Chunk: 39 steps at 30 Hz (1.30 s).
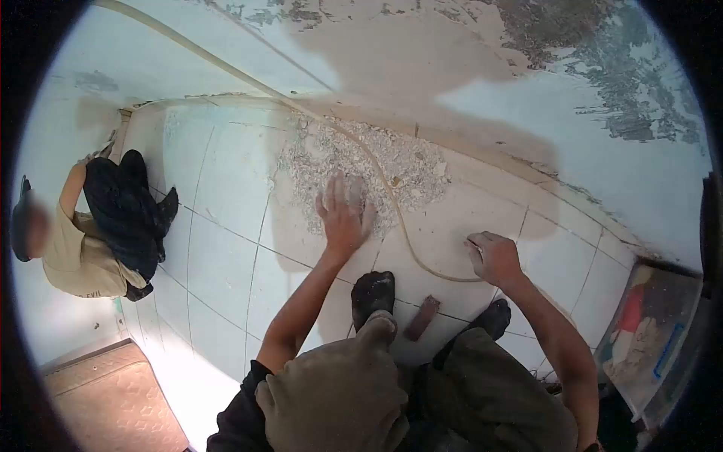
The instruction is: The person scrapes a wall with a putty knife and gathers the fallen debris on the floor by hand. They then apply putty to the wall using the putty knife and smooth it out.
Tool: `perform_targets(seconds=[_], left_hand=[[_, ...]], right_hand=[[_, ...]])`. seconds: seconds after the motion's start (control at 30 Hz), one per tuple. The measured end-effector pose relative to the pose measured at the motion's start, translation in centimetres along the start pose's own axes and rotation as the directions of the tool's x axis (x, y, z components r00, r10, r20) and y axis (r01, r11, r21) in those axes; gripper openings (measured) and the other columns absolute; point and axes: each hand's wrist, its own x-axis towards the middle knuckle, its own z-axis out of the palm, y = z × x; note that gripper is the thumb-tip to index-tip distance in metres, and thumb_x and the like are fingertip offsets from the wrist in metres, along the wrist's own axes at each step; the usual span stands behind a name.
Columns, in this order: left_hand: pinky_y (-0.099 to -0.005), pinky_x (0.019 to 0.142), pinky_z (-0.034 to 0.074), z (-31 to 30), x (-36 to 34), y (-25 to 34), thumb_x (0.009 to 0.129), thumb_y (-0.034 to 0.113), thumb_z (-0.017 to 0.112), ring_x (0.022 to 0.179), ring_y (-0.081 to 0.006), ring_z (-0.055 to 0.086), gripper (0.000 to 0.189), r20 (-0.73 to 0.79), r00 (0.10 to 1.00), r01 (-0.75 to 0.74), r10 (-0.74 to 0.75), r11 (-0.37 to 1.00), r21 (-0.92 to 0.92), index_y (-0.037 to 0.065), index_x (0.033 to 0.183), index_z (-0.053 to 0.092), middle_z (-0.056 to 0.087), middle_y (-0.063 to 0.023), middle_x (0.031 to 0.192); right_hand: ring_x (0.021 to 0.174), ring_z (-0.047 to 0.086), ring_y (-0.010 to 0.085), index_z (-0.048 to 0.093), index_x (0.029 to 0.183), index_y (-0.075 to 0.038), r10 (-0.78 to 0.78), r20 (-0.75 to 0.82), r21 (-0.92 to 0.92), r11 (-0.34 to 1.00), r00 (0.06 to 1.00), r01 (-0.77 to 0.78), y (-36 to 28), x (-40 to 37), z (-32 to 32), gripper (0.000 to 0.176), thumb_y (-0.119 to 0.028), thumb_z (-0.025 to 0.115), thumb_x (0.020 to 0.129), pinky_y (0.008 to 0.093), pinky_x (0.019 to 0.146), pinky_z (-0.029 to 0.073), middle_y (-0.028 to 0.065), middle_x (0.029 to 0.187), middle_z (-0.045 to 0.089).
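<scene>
My left hand (343, 213) lies with its fingers spread at the lower left part of a heap of pale flakes and crumbs (407, 162) on the white tiled floor (226, 218). To the right, my right hand (493, 258) is closed, fingers curled, over the tiles; a small bit seems to show at its fingertips, too small to name. A pale hose (395, 203) comes down from the wall, crosses the heap and curves round below my right hand. Between my feet lies a reddish-brown block (422, 318).
Along the top runs a wall (392, 53) with peeling paint. At the left another person (90, 233) crouches by a wall. A brown mat (120, 399) is at the lower left, a clear plastic box (651, 328) at the right.
</scene>
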Motion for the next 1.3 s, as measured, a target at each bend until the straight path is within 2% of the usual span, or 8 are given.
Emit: perform_targets(seconds=[0.23,0.63,0.73,0.83,0.93,1.03,1.1,1.3], left_hand=[[-0.0605,0.103,0.017,2.1,5.5,-0.8,0.083,0.035,0.058,0.135,-0.0381,0.023,0.044,-0.147,0.989,-0.003,0.015,0.996,0.085,0.013,0.122,0.057,0.031,-0.0206,0.143],[-0.0613,0.098,0.023,1.9,9.3,-5.9,0.086,0.036,0.058,0.127,-0.0392,0.031,0.036,-0.025,0.999,-0.031,0.032,0.998,0.058,0.011,0.110,0.066,0.039,-0.0212,0.134],[-0.0581,0.096,0.027,0.9,11.7,-8.0,0.083,0.034,0.063,0.122,-0.0352,0.037,0.031,0.126,0.986,-0.123,0.107,0.985,0.125,0.017,0.108,0.068,0.041,-0.0181,0.131],[-0.0543,0.089,0.031,-0.6,13.9,-8.6,0.077,0.038,0.069,0.112,-0.0292,0.042,0.044,0.258,0.941,-0.267,0.219,0.949,0.167,0.038,0.121,0.061,0.047,-0.0085,0.114],[-0.0505,0.081,0.035,-0.8,14.6,-8.1,0.074,0.034,0.072,0.102,-0.0269,0.044,0.048,0.267,0.901,-0.390,0.343,0.909,0.146,0.037,0.120,0.061,0.045,-0.0080,0.103],[-0.0469,0.077,0.036,0.4,14.9,-7.7,0.073,0.028,0.073,0.097,-0.0299,0.046,0.042,0.220,0.886,-0.435,0.408,0.895,0.093,0.020,0.112,0.063,0.048,-0.0092,0.099],[-0.0455,0.076,0.037,1.3,14.9,-6.9,0.073,0.025,0.071,0.090,-0.0326,0.049,0.031,0.080,0.971,-0.232,0.227,0.972,0.049,0.007,0.095,0.058,0.050,-0.0109,0.091],[-0.0492,0.087,0.035,2.1,14.3,-7.0,0.075,0.021,0.066,0.099,-0.0290,0.051,0.030,0.068,0.950,-0.307,0.305,0.951,0.027,0.002,0.096,0.056,0.057,-0.0089,0.096]], right_hand=[[0.075,0.063,0.0312,0.067,0.091,-0.007,-0.002,-0.015,-0.006,1.000,1.000,0.002,0.0,-0.3,-0.1,0.018,-0.021,0.061,0.084,0.0406,0.065,0.051,0.0125,0.082,0.065],[0.075,0.064,0.0316,0.067,0.091,-0.005,0.008,-0.021,0.017,1.000,1.000,-0.008,0.0,-0.2,-0.1,0.019,-0.021,0.058,0.086,0.0406,0.066,0.052,0.0131,0.084,0.066],[0.075,0.064,0.0316,0.067,0.093,-0.005,0.027,0.029,0.001,1.000,0.999,-0.027,-0.1,0.0,-0.4,0.020,-0.021,0.058,0.086,0.0408,0.067,0.052,0.0128,0.084,0.066],[0.076,0.064,0.0318,0.067,0.093,-0.006,0.016,0.016,0.001,1.000,1.000,-0.016,-0.1,0.1,-0.3,0.019,-0.021,0.058,0.086,0.0412,0.067,0.051,0.0128,0.085,0.066],[0.076,0.064,0.0316,0.066,0.091,-0.006,0.013,-0.002,0.017,1.000,1.000,-0.013,0.1,0.0,0.0,0.019,-0.022,0.058,0.086,0.0415,0.066,0.051,0.0136,0.084,0.065],[0.075,0.064,0.0316,0.066,0.089,-0.006,0.024,0.016,-0.040,0.999,1.000,-0.024,0.3,-0.1,0.1,0.018,-0.022,0.058,0.086,0.0417,0.065,0.051,0.0145,0.082,0.065],[0.075,0.063,0.0317,0.066,0.089,-0.006,0.034,0.011,-0.018,0.999,0.999,-0.034,-0.1,0.0,-0.2,0.018,-0.022,0.058,0.086,0.0418,0.065,0.051,0.0147,0.082,0.064],[0.075,0.063,0.0321,0.066,0.090,-0.006,0.012,-0.016,0.018,1.000,1.000,-0.012,0.3,-0.1,0.1,0.019,-0.022,0.058,0.086,0.0419,0.065,0.051,0.0143,0.082,0.064]])
